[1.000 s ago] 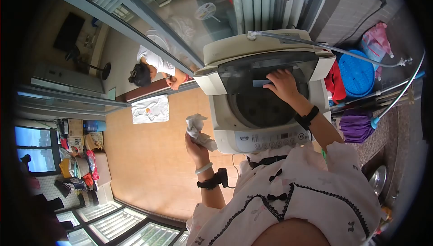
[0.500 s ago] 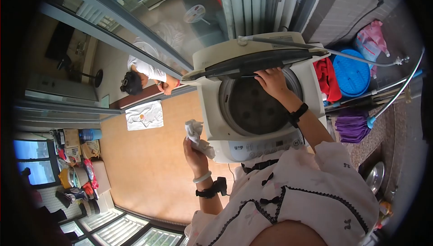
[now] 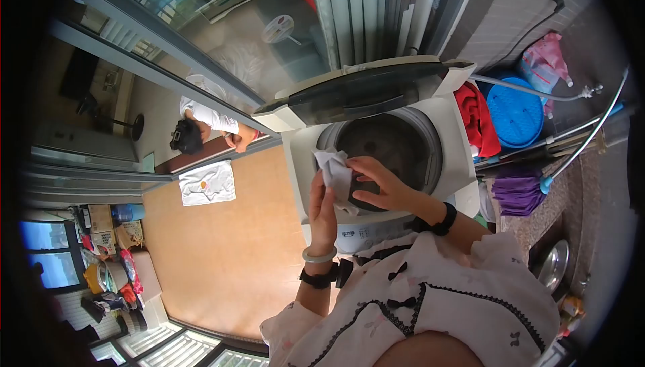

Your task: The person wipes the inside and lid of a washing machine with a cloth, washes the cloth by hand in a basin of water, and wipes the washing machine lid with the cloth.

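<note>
A crumpled white cloth [image 3: 334, 171] is held in my left hand [image 3: 322, 216], its fingers closed around the lower left part. My right hand [image 3: 383, 189] comes in from the right with fingers apart, the fingertips at the cloth's right edge. Both hands are above the front rim of a top-loading washing machine [image 3: 293, 165]. Its dark lid [image 3: 376, 91] stands raised at the back. Below lies the round grey drum [image 3: 403, 148], partly hidden by my right hand and the cloth. My forearms and sleeve cover much of the control panel [image 3: 366, 236].
Right of the machine are a red cloth [image 3: 475, 118], a blue round plastic item [image 3: 514, 111] and a purple mop head [image 3: 517, 191]. A grey hose [image 3: 531, 87] runs behind them. Left, a white mat [image 3: 207, 183] lies on the floor; another person [image 3: 208, 115] bends near the doorway.
My right hand has left the lid and come down to the cloth. My left hand has carried the cloth rightward and up, over the machine's front rim. The lid's dark panel now shows wider.
</note>
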Action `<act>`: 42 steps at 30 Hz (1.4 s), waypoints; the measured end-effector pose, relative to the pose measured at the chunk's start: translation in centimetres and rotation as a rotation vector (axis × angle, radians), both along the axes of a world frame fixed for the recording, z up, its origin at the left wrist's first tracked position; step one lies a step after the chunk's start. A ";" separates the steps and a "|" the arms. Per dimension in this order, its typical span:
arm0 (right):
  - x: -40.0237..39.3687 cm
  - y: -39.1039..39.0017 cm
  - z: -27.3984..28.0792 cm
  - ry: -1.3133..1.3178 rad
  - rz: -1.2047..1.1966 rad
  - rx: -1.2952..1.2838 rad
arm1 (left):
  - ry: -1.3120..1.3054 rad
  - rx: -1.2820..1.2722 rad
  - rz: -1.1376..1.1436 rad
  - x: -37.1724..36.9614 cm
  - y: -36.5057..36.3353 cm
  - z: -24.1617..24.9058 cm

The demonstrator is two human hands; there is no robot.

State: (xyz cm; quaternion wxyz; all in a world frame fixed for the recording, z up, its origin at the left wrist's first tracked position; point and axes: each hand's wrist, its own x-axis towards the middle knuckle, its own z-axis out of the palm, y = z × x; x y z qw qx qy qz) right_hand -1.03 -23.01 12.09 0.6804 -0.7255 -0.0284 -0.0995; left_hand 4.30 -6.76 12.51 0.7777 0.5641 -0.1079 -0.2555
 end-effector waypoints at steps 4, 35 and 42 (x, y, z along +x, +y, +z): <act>0.5 -0.8 -2.4 -0.031 -0.126 -0.021 | -0.030 -0.032 -0.291 -0.9 -1.7 -0.2; 16.6 2.4 0.7 -0.465 -0.481 -1.152 | -0.542 0.391 0.259 20.5 0.3 -4.0; 14.6 -2.9 1.7 -0.500 -0.347 -1.048 | -0.650 0.373 0.247 21.3 0.6 -5.1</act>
